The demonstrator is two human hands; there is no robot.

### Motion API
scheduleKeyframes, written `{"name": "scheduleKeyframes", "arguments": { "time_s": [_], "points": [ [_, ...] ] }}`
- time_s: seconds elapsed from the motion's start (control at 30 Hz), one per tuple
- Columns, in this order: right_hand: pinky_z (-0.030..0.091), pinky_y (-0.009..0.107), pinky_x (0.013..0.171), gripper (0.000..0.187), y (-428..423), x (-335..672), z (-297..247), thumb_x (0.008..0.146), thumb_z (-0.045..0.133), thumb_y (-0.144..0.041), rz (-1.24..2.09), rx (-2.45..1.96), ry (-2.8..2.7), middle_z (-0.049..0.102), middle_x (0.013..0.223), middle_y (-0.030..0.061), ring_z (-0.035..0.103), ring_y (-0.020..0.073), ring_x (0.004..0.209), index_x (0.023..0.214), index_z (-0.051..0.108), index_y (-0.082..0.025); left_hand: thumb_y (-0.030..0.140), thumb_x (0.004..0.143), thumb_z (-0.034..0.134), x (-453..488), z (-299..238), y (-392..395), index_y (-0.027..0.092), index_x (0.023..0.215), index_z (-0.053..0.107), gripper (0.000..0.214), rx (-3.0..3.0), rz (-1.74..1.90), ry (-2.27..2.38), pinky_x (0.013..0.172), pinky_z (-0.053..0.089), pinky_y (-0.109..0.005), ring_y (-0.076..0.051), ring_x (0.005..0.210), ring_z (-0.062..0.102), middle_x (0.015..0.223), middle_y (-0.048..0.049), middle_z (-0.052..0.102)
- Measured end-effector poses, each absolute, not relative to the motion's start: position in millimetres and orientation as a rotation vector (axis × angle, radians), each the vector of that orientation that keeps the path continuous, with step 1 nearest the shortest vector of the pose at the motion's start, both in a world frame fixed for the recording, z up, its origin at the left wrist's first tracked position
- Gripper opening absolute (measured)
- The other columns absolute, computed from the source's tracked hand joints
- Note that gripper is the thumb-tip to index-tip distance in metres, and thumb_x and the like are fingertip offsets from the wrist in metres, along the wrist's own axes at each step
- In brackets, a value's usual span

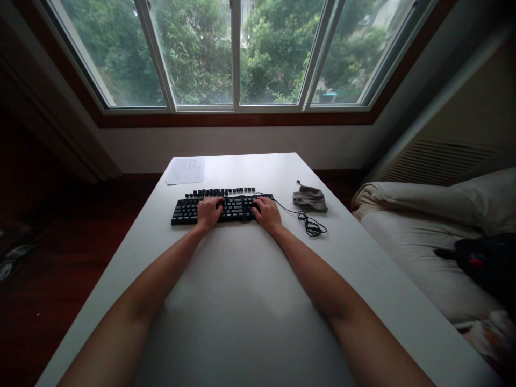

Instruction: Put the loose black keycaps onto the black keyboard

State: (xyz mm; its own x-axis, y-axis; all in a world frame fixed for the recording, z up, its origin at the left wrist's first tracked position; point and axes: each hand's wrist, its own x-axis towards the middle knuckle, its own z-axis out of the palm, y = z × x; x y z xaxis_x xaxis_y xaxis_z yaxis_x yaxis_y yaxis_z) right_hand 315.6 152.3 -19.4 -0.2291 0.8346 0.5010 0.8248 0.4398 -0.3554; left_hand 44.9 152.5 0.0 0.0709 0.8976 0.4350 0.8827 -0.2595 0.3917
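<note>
A black keyboard [187, 210] lies across the far half of the white table [242, 301]. My left hand [208, 212] rests on its middle keys, fingers curled down onto them. My right hand [266, 213] sits on the keyboard's right end, fingers bent over the keys there. Just beyond the keyboard runs a row of several loose black keycaps [220, 191]. The keyboard's black cable [308, 224] trails right and ends in a loose coil. What the fingertips touch under either hand is hidden.
A grey cloth pouch [309, 199] lies right of the keyboard. A sheet of paper [186, 170] sits at the table's far left corner. A bed with pale bedding [419, 247] and a dark object [484, 263] stands to the right. Windows [237, 54] face trees.
</note>
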Motion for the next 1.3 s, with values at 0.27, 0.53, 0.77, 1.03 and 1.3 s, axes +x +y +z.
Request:
{"name": "scheduleKeyframes", "arguments": {
  "time_s": [0.27,0.53,0.77,1.03,1.3],
  "points": [
    [0.04,0.048,0.112,0.031,153.5,315.9,-21.3,0.098,0.057,-0.032,0.01,-1.386,-2.053,0.064,0.137,0.013,0.054,0.0308,0.13,0.123,0.071,-0.02,0.022,0.09,0.063,45.1,1.9,153.7,0.028,0.113,0.077,0.027,2.303,0.938,1.881,0.101,0.046,-0.045,-0.029,0.113,0.063,0.117,-0.0059,0.075],
    [0.04,0.048,0.112,0.031,153.2,316.6,-21.8,0.098,0.058,-0.032,0.014,-1.383,-2.058,0.064,0.137,0.0128,0.054,0.0306,0.13,0.124,0.07,-0.021,0.025,0.091,0.065,44.1,-0.1,156.2,0.027,0.114,0.076,0.026,2.319,0.922,1.87,0.101,0.045,-0.045,-0.029,0.112,0.063,0.116,-0.0064,0.074],
    [0.04,0.048,0.112,0.03,153.5,316.8,-21.2,0.098,0.057,-0.032,0.011,-1.386,-2.058,0.064,0.136,0.0126,0.054,0.0308,0.13,0.123,0.071,-0.022,0.031,0.095,0.061,44.6,-0.7,158.2,0.028,0.114,0.078,0.025,2.342,0.901,1.934,0.097,0.046,-0.046,-0.031,0.111,0.061,0.115,-0.008,0.074],
    [0.04,0.048,0.113,0.03,153.0,317.4,-21.2,0.098,0.058,-0.032,0.001,-1.379,-2.054,0.064,0.137,0.0126,0.054,0.0305,0.13,0.123,0.071,-0.021,0.04,0.095,0.062,44.6,-3.4,180.7,0.03,0.112,0.081,0.028,2.271,0.859,1.995,0.093,0.047,-0.046,-0.032,0.109,0.06,0.114,-0.0083,0.074],
    [0.04,0.049,0.112,0.031,152.9,318.1,-20.1,0.098,0.057,-0.032,0.023,-1.393,-2.063,0.064,0.136,0.0125,0.053,0.0312,0.13,0.124,0.07,-0.022,0.042,0.093,0.064,49.9,-3.2,199.2,0.034,0.11,0.083,0.026,2.251,0.73,1.981,0.089,0.048,-0.044,-0.033,0.108,0.059,0.114,-0.0073,0.073]
  ]
}}
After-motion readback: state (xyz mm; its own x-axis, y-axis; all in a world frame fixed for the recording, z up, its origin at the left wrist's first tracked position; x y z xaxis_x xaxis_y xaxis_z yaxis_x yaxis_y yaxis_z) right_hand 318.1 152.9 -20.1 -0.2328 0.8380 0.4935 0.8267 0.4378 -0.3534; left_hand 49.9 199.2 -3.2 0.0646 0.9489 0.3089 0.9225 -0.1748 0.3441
